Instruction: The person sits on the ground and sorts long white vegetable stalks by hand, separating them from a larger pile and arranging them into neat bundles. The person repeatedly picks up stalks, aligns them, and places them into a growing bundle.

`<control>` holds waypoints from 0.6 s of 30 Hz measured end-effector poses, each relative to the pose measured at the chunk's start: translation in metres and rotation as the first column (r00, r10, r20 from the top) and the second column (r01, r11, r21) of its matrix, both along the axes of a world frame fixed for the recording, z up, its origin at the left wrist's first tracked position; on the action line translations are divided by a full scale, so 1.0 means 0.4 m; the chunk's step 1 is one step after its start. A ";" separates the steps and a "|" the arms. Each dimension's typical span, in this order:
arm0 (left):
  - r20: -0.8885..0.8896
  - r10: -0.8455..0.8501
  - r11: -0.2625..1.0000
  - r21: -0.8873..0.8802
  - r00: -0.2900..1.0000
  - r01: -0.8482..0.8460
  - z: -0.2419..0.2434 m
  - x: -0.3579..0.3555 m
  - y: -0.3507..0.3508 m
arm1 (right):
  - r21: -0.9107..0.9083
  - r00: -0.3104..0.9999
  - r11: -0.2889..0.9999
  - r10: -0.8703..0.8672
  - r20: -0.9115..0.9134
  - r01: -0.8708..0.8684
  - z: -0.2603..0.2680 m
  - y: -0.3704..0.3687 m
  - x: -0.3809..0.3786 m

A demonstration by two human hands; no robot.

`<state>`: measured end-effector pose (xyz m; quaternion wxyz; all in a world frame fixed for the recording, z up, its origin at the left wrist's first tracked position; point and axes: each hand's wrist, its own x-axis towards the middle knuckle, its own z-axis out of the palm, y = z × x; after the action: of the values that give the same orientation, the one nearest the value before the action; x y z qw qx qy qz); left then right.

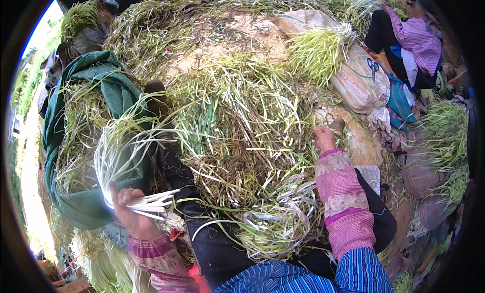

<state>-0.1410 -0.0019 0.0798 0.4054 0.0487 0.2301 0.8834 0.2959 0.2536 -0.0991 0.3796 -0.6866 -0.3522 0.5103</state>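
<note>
My left hand (132, 209), at the lower left, is closed round a bunch of long pale stalks (113, 153); their cut white ends stick out to the right and their yellow-green tips spread upward. My right hand (323, 138) is at the right edge of a heap of loose stalks and leaves (242, 141). Its fingers are bent together near the heap, and whether something thin is between them is too small to tell. A darker green clump (201, 126) lies in the heap. Pale, tangled leaves (280, 225) lie between my legs.
A green cloth sack (83, 206) stands open at the left, with trimmings inside. White stalks (110, 262) lie below it. At the upper right, a stalk bundle (322, 50) and blue-handled scissors (373, 66) rest on a stuffed woven sack (360, 84). A co-worker (416, 43) sits beyond, holding stalks.
</note>
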 end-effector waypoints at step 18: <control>0.304 -0.293 0.841 -0.368 0.907 0.395 -0.138 0.362 -0.053 | 0.227 0.863 0.937 0.127 0.490 -0.266 -0.062 -0.074 -0.081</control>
<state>0.0037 -0.0232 0.0244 0.5834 -0.1043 0.3530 0.7240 0.2636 0.2240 -0.1237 0.3243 -0.6868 -0.5722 0.3093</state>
